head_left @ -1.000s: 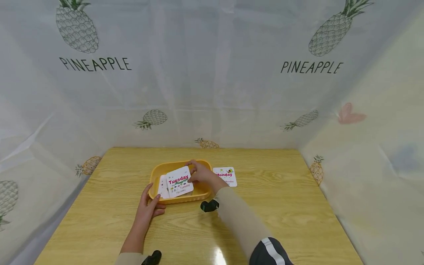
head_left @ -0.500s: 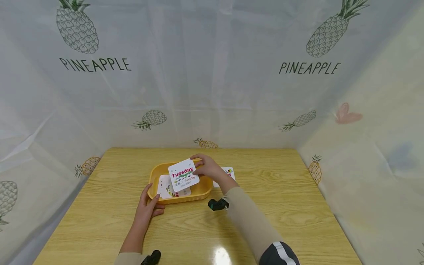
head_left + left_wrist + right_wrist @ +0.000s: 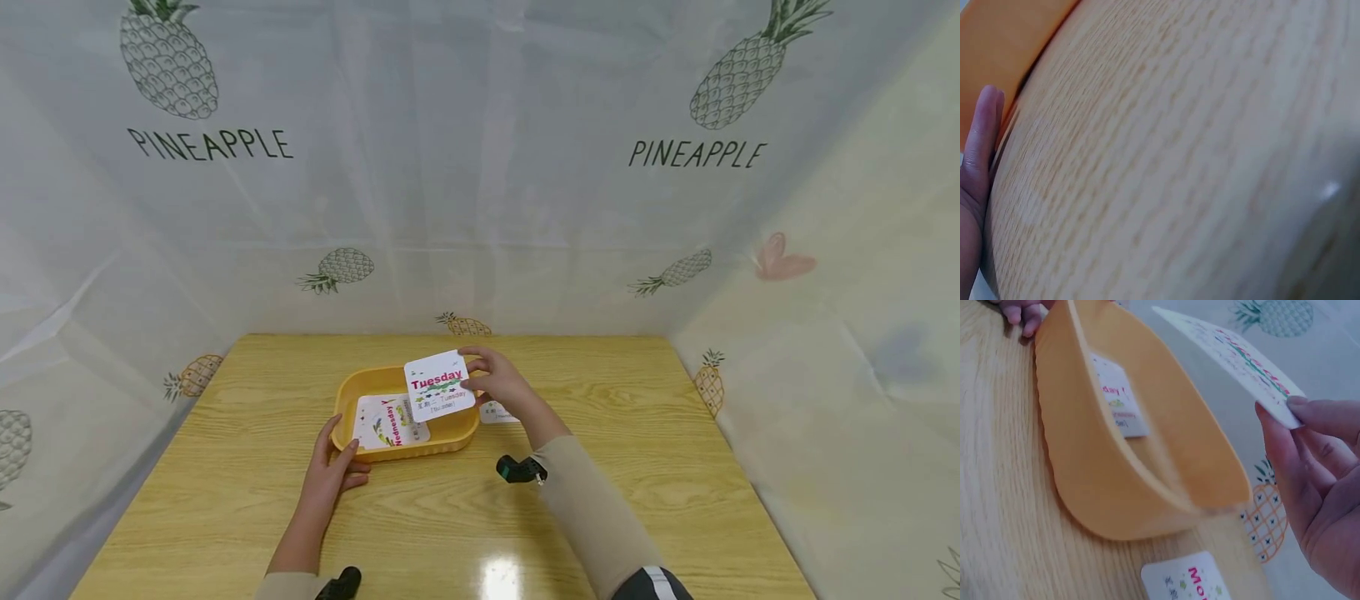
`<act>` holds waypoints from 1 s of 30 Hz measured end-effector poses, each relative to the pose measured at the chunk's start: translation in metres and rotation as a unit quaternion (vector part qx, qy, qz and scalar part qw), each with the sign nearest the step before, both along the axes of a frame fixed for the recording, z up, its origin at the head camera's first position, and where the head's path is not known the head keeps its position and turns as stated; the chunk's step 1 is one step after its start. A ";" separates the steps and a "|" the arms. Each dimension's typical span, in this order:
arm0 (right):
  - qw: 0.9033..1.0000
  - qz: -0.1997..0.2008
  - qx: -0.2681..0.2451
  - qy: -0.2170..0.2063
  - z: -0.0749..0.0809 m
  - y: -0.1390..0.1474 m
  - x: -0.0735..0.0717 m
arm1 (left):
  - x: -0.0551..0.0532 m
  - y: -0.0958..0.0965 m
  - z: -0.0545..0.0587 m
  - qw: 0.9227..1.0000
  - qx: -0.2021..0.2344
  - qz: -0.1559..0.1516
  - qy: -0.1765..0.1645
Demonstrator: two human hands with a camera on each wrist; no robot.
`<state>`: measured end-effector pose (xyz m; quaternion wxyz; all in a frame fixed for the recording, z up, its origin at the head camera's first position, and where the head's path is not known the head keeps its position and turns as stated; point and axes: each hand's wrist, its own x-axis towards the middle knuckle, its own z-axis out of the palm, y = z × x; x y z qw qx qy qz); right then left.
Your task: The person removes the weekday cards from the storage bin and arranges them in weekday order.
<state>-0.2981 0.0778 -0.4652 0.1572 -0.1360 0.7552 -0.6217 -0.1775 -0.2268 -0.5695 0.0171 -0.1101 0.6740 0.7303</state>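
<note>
Tuesday card point(image 3: 435, 392): hovering over two o'clock of yellow tray point(image 3: 408, 454); being pinched at three o'clock between near-meeting tips of right hand point(image 3: 501, 383); gripping tray's eight o'clock corner with half-curled left hand point(image 3: 328, 475); ideally pinching lightly, avoiding bending.

Right sleeve point(image 3: 596, 517): beige and plain, the cuff close to the wrist.
Upper sleeve part point(image 3: 637, 587): very dark, with one white stripe.
Right wrist camera point(image 3: 517, 470): small, black, bent body, a greenish patch on it.
Left sleeve point(image 3: 287, 587): also beige, cuff higher on the forearm.
Left wrist camera point(image 3: 341, 583): black, with rounded end.
Hands point(image 3: 330, 475): bare.
</note>
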 end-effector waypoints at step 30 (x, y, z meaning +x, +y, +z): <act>0.995 -0.084 -0.036 -0.032 -0.021 0.096 0.017 | 0.001 0.002 0.004 1.000 -0.012 0.002 -0.005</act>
